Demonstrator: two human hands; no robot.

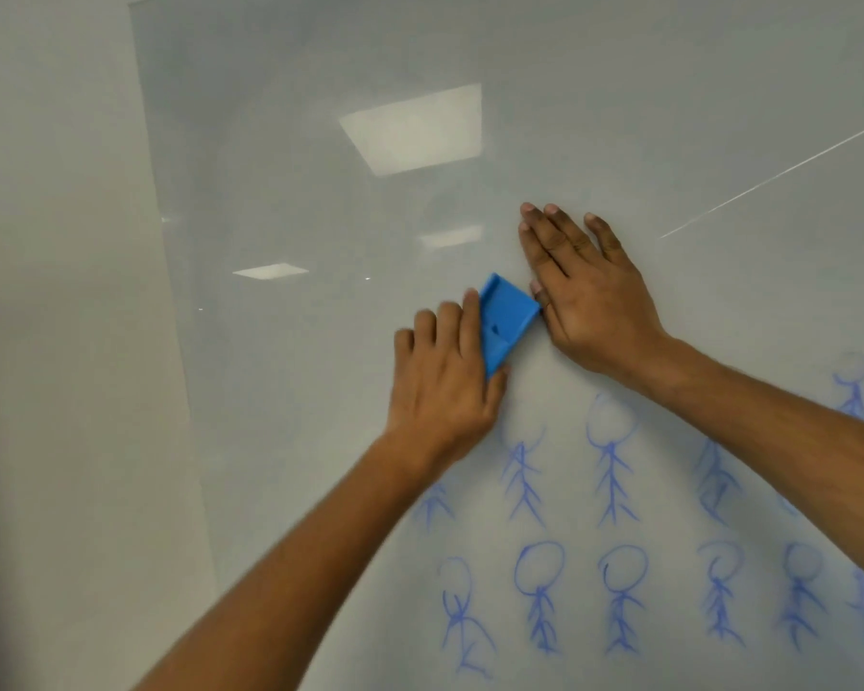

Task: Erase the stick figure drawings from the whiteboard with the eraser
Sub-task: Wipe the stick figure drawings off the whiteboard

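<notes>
A blue eraser (pixel 506 319) lies against the whiteboard (pixel 320 192) near the middle of the head view. My left hand (pixel 445 381) grips its left and lower edge with fingers and thumb. My right hand (pixel 589 296) rests flat on the board just right of the eraser, fingers spread, its thumb touching the eraser's right corner. Blue stick figures (pixel 614 471) fill the lower right of the board in two rows. The upper row (pixel 522 478) is partly smeared, and both forearms cover parts of it. The lower row (pixel 539 595) is whole.
The whiteboard's left edge (pixel 170 291) runs down beside a plain grey wall (pixel 61 341). Ceiling lights reflect in the board (pixel 415 127). A thin bright line (pixel 779 174) crosses the upper right of the board.
</notes>
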